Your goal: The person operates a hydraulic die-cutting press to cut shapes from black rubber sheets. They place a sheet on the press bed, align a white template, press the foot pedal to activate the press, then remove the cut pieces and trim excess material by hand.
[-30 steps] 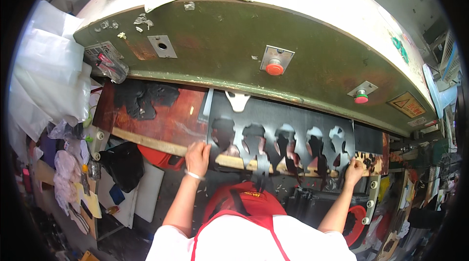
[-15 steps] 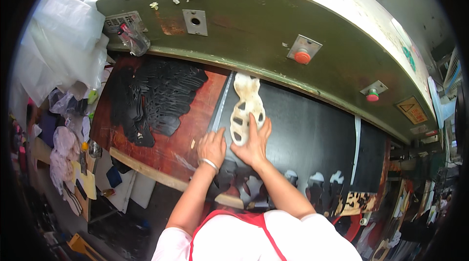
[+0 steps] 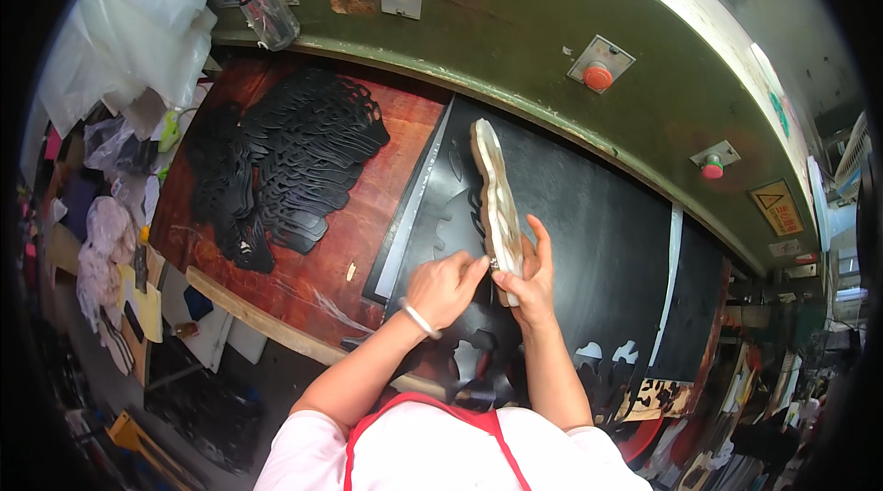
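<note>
Pale cutting die (image 3: 497, 197) upright in right hand's (image 3: 526, 281) grip.

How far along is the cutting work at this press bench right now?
Done: a pile of black cut pieces lies on the red-brown board, and the black sheet shows cutouts along its near edge. In hand: the right hand holds the pale cutting die on edge, the left hand at its lower end. Left: most of the sheet is uncut.
</note>
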The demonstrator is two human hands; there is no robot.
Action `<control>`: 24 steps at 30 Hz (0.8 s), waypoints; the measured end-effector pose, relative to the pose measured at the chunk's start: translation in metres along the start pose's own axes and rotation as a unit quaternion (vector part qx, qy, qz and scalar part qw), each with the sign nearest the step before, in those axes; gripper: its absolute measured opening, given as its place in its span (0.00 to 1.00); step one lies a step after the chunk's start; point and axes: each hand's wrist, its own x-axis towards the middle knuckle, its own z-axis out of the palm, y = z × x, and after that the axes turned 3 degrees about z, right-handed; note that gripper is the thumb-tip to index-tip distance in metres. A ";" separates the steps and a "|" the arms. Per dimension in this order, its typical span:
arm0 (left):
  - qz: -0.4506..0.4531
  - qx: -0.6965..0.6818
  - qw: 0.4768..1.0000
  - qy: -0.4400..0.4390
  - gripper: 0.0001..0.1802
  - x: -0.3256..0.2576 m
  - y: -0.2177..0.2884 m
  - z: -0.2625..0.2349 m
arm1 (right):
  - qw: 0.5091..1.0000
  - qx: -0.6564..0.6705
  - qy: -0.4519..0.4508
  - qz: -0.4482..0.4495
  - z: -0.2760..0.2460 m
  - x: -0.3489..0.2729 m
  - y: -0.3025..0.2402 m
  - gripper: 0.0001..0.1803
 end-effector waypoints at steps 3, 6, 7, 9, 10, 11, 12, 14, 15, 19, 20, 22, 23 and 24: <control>0.067 -0.075 0.993 0.061 0.16 0.009 0.011 0.014 | 0.998 0.058 0.002 -0.002 -0.004 0.003 0.000 0.53; 0.120 -0.030 0.989 0.079 0.12 0.011 0.004 0.012 | 0.990 0.137 -0.001 -0.010 -0.013 0.008 -0.005 0.47; 0.094 -0.017 0.994 0.047 0.13 0.009 -0.001 0.008 | 0.986 0.166 0.006 -0.019 -0.016 0.008 -0.008 0.44; 0.064 0.038 0.995 0.060 0.15 0.001 -0.015 -0.004 | 0.983 0.181 0.023 -0.033 -0.023 0.004 -0.014 0.42; 0.046 0.047 0.995 0.069 0.16 -0.003 -0.024 -0.013 | 0.992 0.107 0.036 -0.047 -0.026 -0.001 -0.017 0.42; -0.006 0.066 0.997 0.050 0.16 -0.007 -0.032 -0.018 | 0.997 0.032 0.051 -0.058 -0.029 -0.006 -0.021 0.42; -0.034 0.082 0.996 0.001 0.15 -0.011 -0.038 -0.023 | 0.993 -0.044 0.071 -0.081 -0.031 -0.011 -0.024 0.42; 0.053 0.057 0.997 0.010 0.14 -0.015 -0.046 -0.024 | 0.983 -0.137 0.097 -0.073 -0.036 -0.022 -0.027 0.43; 0.084 0.050 0.995 0.003 0.14 -0.015 -0.048 -0.023 | 0.984 -0.140 0.098 -0.052 -0.036 -0.024 -0.026 0.44; 0.050 0.026 0.998 0.022 0.11 -0.010 -0.049 -0.018 | 0.850 -0.498 0.121 -0.120 -0.031 -0.023 -0.003 0.48; 0.051 0.036 0.998 0.019 0.09 -0.008 -0.048 -0.018 | 0.830 -0.527 0.129 -0.130 -0.029 -0.020 0.004 0.50; 0.064 0.034 0.997 0.033 0.09 -0.002 -0.048 -0.018 | 0.805 -0.554 0.135 -0.165 -0.028 -0.011 0.015 0.54; 0.068 0.035 0.996 0.038 0.09 0.002 -0.048 -0.017 | 0.799 -0.562 0.134 -0.168 -0.030 -0.006 0.017 0.54; 0.065 0.039 0.996 0.044 0.08 0.007 -0.048 -0.017 | 0.792 -0.571 0.134 -0.168 -0.033 0.000 0.017 0.55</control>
